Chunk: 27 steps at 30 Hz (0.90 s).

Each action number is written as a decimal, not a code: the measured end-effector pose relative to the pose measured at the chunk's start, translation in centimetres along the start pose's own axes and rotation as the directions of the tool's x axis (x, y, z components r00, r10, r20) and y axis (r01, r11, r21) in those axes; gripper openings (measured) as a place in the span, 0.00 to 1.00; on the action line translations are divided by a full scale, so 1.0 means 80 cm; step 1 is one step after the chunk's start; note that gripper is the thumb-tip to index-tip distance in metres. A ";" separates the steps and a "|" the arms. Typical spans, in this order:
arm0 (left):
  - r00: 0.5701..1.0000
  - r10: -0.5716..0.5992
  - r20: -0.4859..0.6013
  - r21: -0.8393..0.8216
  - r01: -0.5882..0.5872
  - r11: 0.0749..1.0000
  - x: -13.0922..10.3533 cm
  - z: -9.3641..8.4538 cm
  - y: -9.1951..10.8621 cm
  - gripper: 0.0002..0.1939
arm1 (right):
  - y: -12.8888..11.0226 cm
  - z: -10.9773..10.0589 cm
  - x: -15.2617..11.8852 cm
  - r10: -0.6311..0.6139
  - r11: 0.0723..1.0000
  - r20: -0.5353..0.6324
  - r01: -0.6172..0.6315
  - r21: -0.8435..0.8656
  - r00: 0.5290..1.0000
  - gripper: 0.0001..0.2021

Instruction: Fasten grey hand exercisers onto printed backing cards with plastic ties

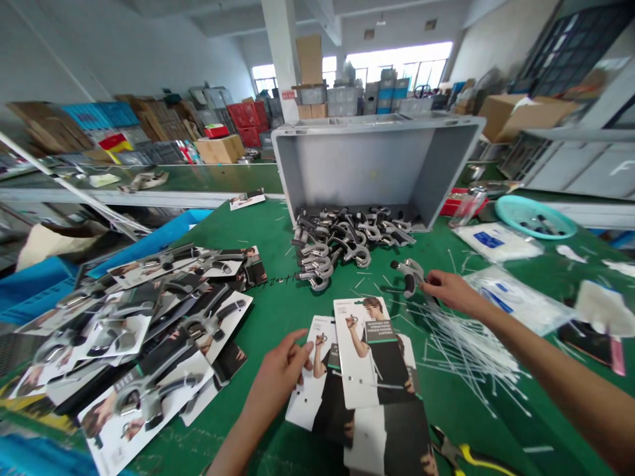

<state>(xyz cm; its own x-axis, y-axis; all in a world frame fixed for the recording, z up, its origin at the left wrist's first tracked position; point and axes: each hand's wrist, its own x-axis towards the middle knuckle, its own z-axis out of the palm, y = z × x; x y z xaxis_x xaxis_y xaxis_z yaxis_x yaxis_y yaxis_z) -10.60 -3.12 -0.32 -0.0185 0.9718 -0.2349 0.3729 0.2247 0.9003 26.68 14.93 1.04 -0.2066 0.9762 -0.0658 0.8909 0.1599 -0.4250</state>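
Observation:
My right hand (pixel 449 291) is closed on a grey and black hand grip exerciser (pixel 409 276), held just above the green table. My left hand (pixel 282 370) has its curled fingers at the left edge of a printed packaging card (pixel 317 390). Another card (pixel 362 357) overlaps that one, and a further card (pixel 387 436) lies below. Loose white zip ties (pixel 471 350) are spread under my right forearm. A pile of grip exercisers (pixel 342 241) spills from the tipped grey crate (pixel 370 165).
On the left, cards with grip exercisers mounted on them (pixel 149 390) lie heaped. Yellow-handled cutting pliers (pixel 466 456) rest at the front edge. Plastic bags (pixel 520 297), a turquoise basin (pixel 536 211) and a dark phone-like object (pixel 585 340) are at the right.

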 end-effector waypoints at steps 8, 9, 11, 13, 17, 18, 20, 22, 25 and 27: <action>0.898 0.433 -0.080 0.048 -0.430 0.901 0.048 0.057 0.025 0.20 | -0.126 0.064 -0.108 -0.287 0.952 0.086 0.274 0.138 0.954 0.09; 0.887 0.456 -0.077 0.076 -0.451 0.889 0.050 0.062 0.019 0.17 | -0.132 0.071 -0.111 -0.287 0.954 0.088 0.275 0.121 0.954 0.08; 0.874 0.484 -0.046 0.133 -0.475 0.870 0.047 0.066 0.008 0.13 | -0.133 0.081 -0.119 -0.272 0.961 0.123 0.264 0.076 0.954 0.09; 0.871 0.490 0.024 0.197 -0.485 0.852 0.041 0.064 -0.001 0.12 | -0.126 0.085 -0.132 -0.235 0.972 0.159 0.236 0.010 0.959 0.13; 0.869 0.492 0.055 0.274 -0.487 0.829 0.039 0.059 0.003 0.10 | -0.114 0.077 -0.162 -0.288 0.956 0.061 0.291 -0.031 0.956 0.15; 0.865 0.501 0.039 0.281 -0.491 0.825 0.044 0.061 0.008 0.11 | -0.114 0.076 -0.166 -0.338 0.941 0.040 0.338 -0.001 0.940 0.14; 0.855 0.517 0.030 0.309 -0.500 0.809 0.058 0.069 0.020 0.13 | -0.116 0.078 -0.169 -0.414 0.908 0.039 0.411 0.079 0.909 0.11; 0.857 0.510 0.071 0.351 -0.500 0.791 0.075 0.082 0.029 0.14 | -0.119 0.088 -0.164 -0.437 0.892 0.042 0.427 0.148 0.898 0.07; 0.876 0.468 0.118 0.362 -0.476 0.801 0.092 0.101 0.033 0.13 | -0.121 0.106 -0.153 -0.422 0.886 -0.006 0.413 0.213 0.907 0.07; 0.888 0.449 0.101 0.316 -0.457 0.831 0.093 0.106 0.030 0.11 | -0.121 0.112 -0.149 -0.414 0.876 -0.039 0.409 0.254 0.910 0.06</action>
<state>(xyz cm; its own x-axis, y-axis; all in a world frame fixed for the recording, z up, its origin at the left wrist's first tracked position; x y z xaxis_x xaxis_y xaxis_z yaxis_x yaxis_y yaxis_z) -1.97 4.07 -2.99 0.2451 0.9564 0.1589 0.6117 -0.2797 0.7400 16.91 0.46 -2.16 -0.5410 0.8274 0.1508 0.5935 0.5027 -0.6285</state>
